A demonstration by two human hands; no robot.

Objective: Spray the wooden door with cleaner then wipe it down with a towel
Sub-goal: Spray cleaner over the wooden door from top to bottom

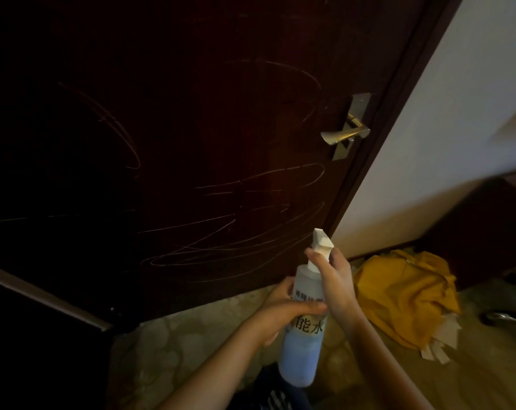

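The dark wooden door (191,128) fills the upper left, with pale scribbled lines across its lower half. I hold a translucent spray bottle (301,347) of bluish cleaner in front of the door's lower edge. My left hand (289,309) wraps around the bottle's body. My right hand (333,276) grips the neck, fingers on the white trigger head (321,242), whose nozzle points at the door. A yellow towel (404,300) lies crumpled on the floor to the right.
A metal lever handle (344,134) sits on the door's right side. A white wall (443,128) stands right of the door frame. White paper scraps (437,347) lie under the towel, and a metal object (505,318) lies at the far right on the patterned floor (168,344).
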